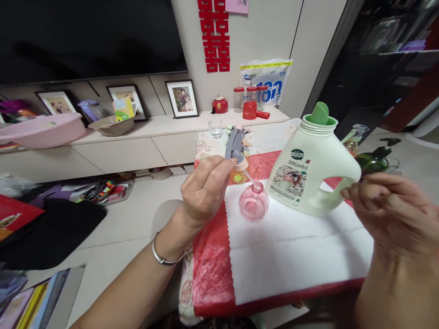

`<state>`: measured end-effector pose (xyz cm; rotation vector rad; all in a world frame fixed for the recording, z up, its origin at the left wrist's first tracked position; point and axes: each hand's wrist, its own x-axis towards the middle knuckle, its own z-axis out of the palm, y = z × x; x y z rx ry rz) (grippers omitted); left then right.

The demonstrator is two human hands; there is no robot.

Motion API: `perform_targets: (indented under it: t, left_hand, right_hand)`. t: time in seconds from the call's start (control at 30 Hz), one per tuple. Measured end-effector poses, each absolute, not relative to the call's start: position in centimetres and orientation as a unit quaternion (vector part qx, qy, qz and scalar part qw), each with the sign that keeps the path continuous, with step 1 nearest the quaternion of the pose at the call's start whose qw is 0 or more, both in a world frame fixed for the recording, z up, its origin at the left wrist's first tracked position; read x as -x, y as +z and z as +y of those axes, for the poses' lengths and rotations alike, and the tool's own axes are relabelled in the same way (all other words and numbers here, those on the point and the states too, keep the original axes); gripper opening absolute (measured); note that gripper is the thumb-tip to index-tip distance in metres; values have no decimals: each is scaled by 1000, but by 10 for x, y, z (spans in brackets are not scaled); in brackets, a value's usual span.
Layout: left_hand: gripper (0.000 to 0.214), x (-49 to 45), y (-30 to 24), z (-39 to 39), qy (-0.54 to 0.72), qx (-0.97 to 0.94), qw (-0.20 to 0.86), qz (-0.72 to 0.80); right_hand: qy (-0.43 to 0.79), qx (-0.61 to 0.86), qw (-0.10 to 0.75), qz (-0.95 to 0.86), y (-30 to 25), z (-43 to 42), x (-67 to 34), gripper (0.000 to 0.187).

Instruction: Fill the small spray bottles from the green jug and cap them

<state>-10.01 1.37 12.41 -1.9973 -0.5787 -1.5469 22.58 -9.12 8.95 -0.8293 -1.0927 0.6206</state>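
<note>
My left hand pinches a grey spray head. Its thin dip tube slants down to the mouth of a small round pink bottle, which stands upright on a white sheet. My right hand is in the air close to the handle of a large pale green jug. Its fingers are curled together, somewhat blurred, and nothing shows in them. A green cap or spout sits tilted in the jug's open mouth. Partly hidden behind the spray head is a small orange bottle.
A red cover lies under the sheet. Behind stands a clear glass. Pump bottles, one dark green, are right of the jug. Along the back, a cabinet bears framed photos, red-lidded jars and a pink basin.
</note>
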Motion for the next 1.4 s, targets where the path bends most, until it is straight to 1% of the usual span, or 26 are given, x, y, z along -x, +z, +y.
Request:
perform_targets:
  t: [0.1,0.2,0.4,0.53,0.67,0.93,1.1,1.17,1.23,1.3,1.4]
  left_hand:
    - [27,95,113,15,-564,758,255,-207]
    - [28,91,102,17,-554,773,238,-197]
    - [28,82,84,17,-548,783,221,-196]
    - [28,79,77,14,-546,792,199,-186]
    - [29,78,73,10,-547,798,183,-173]
    - [26,74,72,2,-549,806,138,-176]
    - [26,70,73,0,-566,792,96,-208]
    - [27,68,71,-1,-576,783,55,-227]
    - [27,65,67,-2,-592,767,-24,-248]
    - [30,61,61,-4,-612,732,-140,-264]
    - [40,55,54,-6,-633,653,-315,-272]
  right_hand:
    - [304,394,665,-557,87,-88,-208,29]
    - [308,429,606,-595,83,-80,-189,26]
    - [271,459,541,-651,77,-67,-154,22]
    - [227,464,529,-673,72,-62,-137,22]
    - [204,470,520,-683,65,-55,-126,29]
    - [217,486,497,-686,57,-47,-114,41]
    - [212,489,508,-677,59,-42,-112,40]
    - [209,488,509,-678,59,-40,-111,39]
    - [204,488,510,-678,59,-39,-111,38]
    - [203,486,514,-678,58,-38,-111,37]
    - [210,478,526,-671,57,-37,-110,34]
